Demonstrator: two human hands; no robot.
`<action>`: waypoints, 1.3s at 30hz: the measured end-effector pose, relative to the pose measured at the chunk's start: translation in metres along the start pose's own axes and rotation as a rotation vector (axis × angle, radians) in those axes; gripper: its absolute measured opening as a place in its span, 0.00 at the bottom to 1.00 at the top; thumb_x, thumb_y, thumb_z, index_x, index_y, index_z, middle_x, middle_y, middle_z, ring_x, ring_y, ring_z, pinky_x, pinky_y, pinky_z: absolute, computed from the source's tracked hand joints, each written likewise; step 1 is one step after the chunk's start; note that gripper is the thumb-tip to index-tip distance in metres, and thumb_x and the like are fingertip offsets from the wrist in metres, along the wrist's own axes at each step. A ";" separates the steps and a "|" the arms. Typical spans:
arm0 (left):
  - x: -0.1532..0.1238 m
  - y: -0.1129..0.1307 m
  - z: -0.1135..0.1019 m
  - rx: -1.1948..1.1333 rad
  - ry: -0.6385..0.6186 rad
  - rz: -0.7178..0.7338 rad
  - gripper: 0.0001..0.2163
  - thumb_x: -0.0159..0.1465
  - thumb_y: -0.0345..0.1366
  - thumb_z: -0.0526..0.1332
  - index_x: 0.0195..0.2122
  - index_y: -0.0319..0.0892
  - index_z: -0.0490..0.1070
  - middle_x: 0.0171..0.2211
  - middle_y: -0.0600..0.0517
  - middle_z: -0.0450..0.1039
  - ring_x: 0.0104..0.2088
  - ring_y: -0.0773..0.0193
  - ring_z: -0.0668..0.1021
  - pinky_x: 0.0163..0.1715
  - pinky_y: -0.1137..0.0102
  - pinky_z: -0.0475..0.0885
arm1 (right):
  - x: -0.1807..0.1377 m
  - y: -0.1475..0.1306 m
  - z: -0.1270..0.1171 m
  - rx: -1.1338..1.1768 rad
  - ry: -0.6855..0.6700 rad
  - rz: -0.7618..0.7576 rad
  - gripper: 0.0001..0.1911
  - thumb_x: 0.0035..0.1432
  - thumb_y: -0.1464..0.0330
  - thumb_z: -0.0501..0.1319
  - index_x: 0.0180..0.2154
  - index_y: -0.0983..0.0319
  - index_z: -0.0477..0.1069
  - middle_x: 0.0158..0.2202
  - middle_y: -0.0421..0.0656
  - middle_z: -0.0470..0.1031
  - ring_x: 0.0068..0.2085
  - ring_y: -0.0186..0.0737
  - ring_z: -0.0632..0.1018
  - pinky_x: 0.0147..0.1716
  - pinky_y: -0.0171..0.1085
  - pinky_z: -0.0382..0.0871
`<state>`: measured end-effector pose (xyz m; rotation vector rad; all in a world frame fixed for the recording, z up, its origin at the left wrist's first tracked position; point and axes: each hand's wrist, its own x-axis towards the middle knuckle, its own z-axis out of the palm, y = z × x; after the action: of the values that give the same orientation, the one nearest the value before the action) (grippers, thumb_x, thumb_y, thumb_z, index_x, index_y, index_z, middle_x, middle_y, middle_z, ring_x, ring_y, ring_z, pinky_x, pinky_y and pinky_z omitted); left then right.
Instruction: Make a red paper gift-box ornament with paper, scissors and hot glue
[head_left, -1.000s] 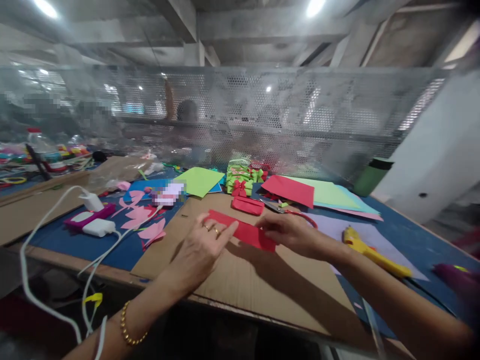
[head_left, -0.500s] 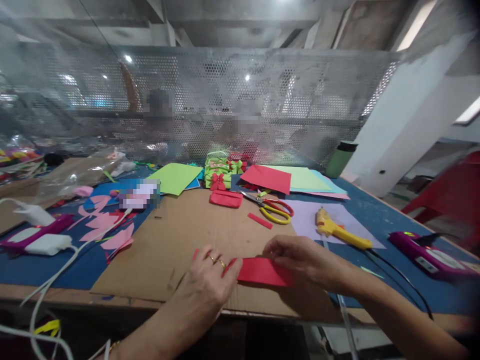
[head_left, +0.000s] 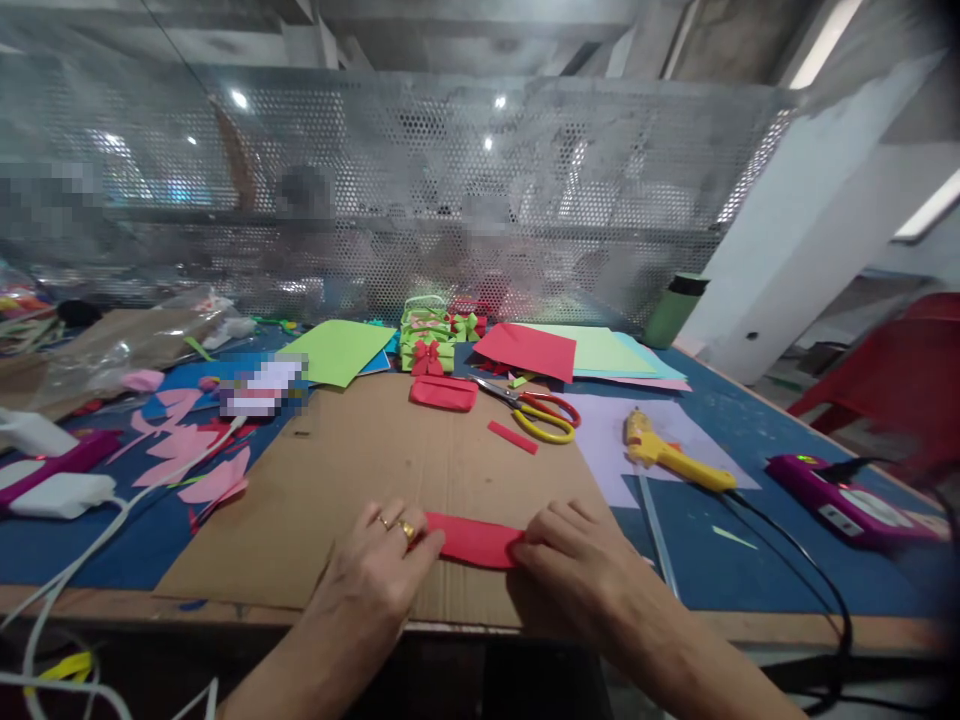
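Observation:
Between my hands lies a strip of red paper (head_left: 480,542) on the brown cardboard sheet (head_left: 360,450). My left hand (head_left: 386,560), with rings on it, is closed on the strip's left end. My right hand (head_left: 574,555) has its fingers closed on the right end, thumb towards the middle. Both ends of the strip are hidden under my fingers. Farther back on the cardboard are a small folded red paper piece (head_left: 443,394), a narrow red strip (head_left: 513,437) and scissors (head_left: 529,408) with red and yellow handles.
A yellow glue gun (head_left: 675,462) rests on lilac paper (head_left: 600,450) at right, near a purple power strip (head_left: 847,500). Green paper bags with bows (head_left: 427,340) stand at the back beside red paper (head_left: 529,350). Pink cut-outs (head_left: 176,440) and white cables (head_left: 112,540) lie left.
My right hand has moved down and closed on the red strip's right end. My left hand has shifted slightly left and down in view. The whole view has shifted a little.

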<state>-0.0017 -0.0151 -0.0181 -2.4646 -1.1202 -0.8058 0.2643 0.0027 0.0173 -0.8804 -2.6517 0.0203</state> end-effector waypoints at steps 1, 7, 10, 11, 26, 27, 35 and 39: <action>-0.004 -0.003 -0.003 -0.023 -0.009 -0.011 0.10 0.68 0.24 0.53 0.41 0.39 0.73 0.33 0.48 0.71 0.33 0.59 0.68 0.34 0.63 0.59 | -0.002 0.001 0.001 0.038 -0.005 0.029 0.15 0.71 0.73 0.49 0.39 0.62 0.75 0.35 0.47 0.73 0.35 0.42 0.70 0.35 0.42 0.61; -0.012 -0.013 -0.017 -0.100 -0.055 -0.092 0.10 0.69 0.24 0.52 0.40 0.40 0.72 0.36 0.47 0.72 0.37 0.58 0.71 0.38 0.63 0.63 | -0.010 -0.006 0.003 0.059 0.034 0.089 0.16 0.70 0.74 0.50 0.40 0.63 0.76 0.34 0.47 0.72 0.35 0.43 0.70 0.34 0.41 0.61; -0.007 -0.017 -0.016 -0.070 -0.054 -0.056 0.10 0.69 0.25 0.52 0.43 0.40 0.73 0.38 0.47 0.73 0.38 0.58 0.71 0.38 0.63 0.63 | -0.012 -0.008 0.004 0.016 0.053 0.106 0.16 0.69 0.75 0.49 0.37 0.62 0.76 0.32 0.46 0.71 0.33 0.42 0.69 0.34 0.42 0.60; -0.006 -0.018 -0.014 -0.049 -0.057 -0.038 0.10 0.69 0.25 0.53 0.43 0.41 0.73 0.38 0.48 0.73 0.38 0.58 0.71 0.37 0.63 0.62 | -0.012 -0.008 0.004 0.009 0.050 0.106 0.16 0.69 0.74 0.50 0.36 0.62 0.75 0.31 0.46 0.71 0.33 0.42 0.68 0.34 0.42 0.59; -0.008 -0.026 0.007 0.192 -0.046 0.005 0.16 0.70 0.24 0.46 0.29 0.41 0.67 0.28 0.48 0.67 0.30 0.57 0.65 0.31 0.63 0.57 | -0.008 -0.001 0.008 0.205 0.016 0.220 0.14 0.71 0.68 0.53 0.34 0.61 0.73 0.33 0.43 0.71 0.36 0.39 0.71 0.36 0.40 0.62; -0.009 -0.027 0.009 0.178 -0.028 -0.011 0.17 0.70 0.24 0.45 0.27 0.42 0.66 0.27 0.48 0.66 0.29 0.57 0.64 0.30 0.63 0.55 | -0.007 0.001 0.007 0.235 0.003 0.233 0.13 0.71 0.67 0.54 0.35 0.61 0.73 0.33 0.42 0.72 0.37 0.39 0.72 0.37 0.39 0.62; -0.008 -0.034 0.004 0.021 -0.174 -0.082 0.15 0.72 0.28 0.46 0.32 0.42 0.68 0.31 0.49 0.70 0.31 0.58 0.67 0.31 0.65 0.56 | -0.001 0.012 0.000 0.297 -0.077 0.276 0.14 0.71 0.66 0.54 0.34 0.60 0.73 0.33 0.42 0.73 0.37 0.39 0.73 0.37 0.39 0.64; -0.005 -0.034 0.004 -0.003 -0.147 -0.086 0.14 0.71 0.28 0.48 0.31 0.42 0.67 0.30 0.49 0.70 0.30 0.59 0.67 0.30 0.65 0.56 | 0.000 0.011 -0.001 0.278 -0.088 0.277 0.12 0.70 0.66 0.55 0.35 0.60 0.73 0.34 0.42 0.72 0.37 0.38 0.72 0.37 0.38 0.63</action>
<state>-0.0288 0.0061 -0.0225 -2.5272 -1.2839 -0.6586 0.2710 0.0121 0.0173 -1.1600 -2.4997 0.4923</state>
